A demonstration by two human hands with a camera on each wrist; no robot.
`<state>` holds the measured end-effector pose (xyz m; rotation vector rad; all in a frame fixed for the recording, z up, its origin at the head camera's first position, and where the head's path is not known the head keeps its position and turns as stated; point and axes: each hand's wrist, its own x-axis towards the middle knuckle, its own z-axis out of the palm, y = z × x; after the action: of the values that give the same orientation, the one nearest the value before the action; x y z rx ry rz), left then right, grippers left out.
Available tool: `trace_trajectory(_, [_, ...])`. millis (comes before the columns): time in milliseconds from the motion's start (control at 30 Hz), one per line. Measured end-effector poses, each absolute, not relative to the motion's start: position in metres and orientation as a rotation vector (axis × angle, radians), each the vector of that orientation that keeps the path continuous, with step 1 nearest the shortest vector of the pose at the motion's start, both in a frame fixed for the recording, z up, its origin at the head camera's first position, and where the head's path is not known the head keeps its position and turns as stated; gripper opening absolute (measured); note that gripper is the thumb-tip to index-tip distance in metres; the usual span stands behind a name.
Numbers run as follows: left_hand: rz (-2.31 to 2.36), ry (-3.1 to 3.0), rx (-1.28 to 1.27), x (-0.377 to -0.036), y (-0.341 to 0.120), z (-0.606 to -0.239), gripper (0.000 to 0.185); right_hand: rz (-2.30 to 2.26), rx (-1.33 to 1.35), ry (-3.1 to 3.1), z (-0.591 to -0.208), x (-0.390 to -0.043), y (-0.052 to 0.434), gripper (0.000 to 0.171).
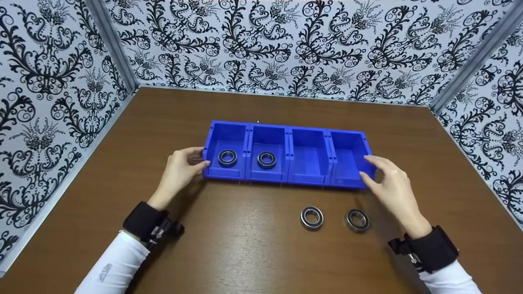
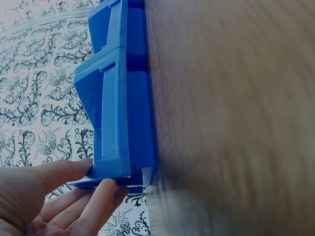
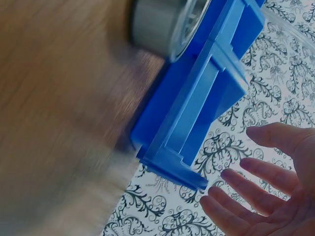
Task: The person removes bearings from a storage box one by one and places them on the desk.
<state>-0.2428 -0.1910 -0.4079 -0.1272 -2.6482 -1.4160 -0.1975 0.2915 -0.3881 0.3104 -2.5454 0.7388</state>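
Note:
A blue tray (image 1: pixel 288 127) with four compartments lies on the brown table. The two left compartments each hold a steel bearing (image 1: pixel 227 158) (image 1: pixel 266 159); the two right ones hold nothing. Two more bearings (image 1: pixel 311 217) (image 1: pixel 357 220) lie on the table in front of the tray's right half. My left hand (image 1: pixel 198 159) touches the tray's left end with its thumb and fairly straight fingers (image 2: pixel 101 191). My right hand (image 1: pixel 369 169) is spread at the tray's right end. In the right wrist view its fingers (image 3: pixel 236 174) stand a little off the tray (image 3: pixel 197 98).
Patterned black-and-white walls (image 1: pixel 286 45) enclose the table on three sides. Bare wood (image 1: pixel 229 245) lies between my arms and behind the tray. One table bearing (image 3: pixel 167 24) shows beside the tray in the right wrist view.

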Motion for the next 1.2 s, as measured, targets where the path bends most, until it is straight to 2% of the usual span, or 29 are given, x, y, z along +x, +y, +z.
trace_trajectory(367, [-1.419, -2.649, -0.138, -0.242, -0.19, -0.407, 0.043, 0.765, 0.228, -2.592, -0.395, -0.205, 0.307, 0.045])
trace_trajectory(900, [-1.426, -2.652, -0.126, -0.242, -0.19, -0.407, 0.044, 0.938, 0.142, -2.783, -0.396, -0.22, 0.317, 0.062])
trace_trajectory(1200, [-1.367, -2.657, -0.138, -0.242, -0.191, -0.408, 0.044, 0.98, 0.131, -2.957, -0.392, -0.231, 0.324, 0.063])
